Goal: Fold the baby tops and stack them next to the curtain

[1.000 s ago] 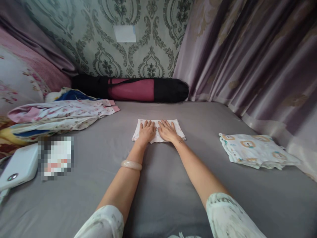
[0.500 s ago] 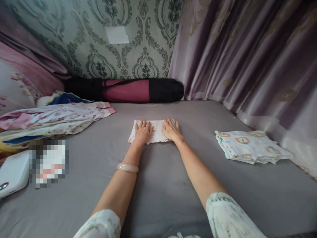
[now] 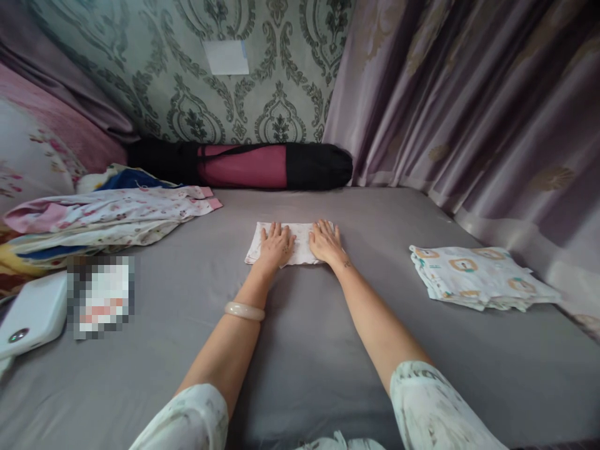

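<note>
A folded white cloth with a faint pattern (image 3: 302,247) lies flat on the grey bed sheet (image 3: 309,350), in front of me. My left hand (image 3: 277,245) rests palm down on its left part, fingers spread and stretched away from me. On its right part lies my right hand (image 3: 325,241), also flat with the fingers apart. Both palms press on the cloth without gripping it. Some of the cloth is hidden under the hands. A pale bangle (image 3: 244,311) sits on my left forearm.
Folded white printed clothes (image 3: 478,275) lie to the right. At left are loose patterned clothes (image 3: 117,209), a white device (image 3: 35,315) and a blurred-out item (image 3: 104,299). A black and red long bag (image 3: 241,165) lies along the wall. A curtain (image 3: 422,94) hangs at right.
The view has shifted slightly, so the surroundings sit a little differently. My left hand has moved slightly to the right over the cloth; both hands stay flat on it.
</note>
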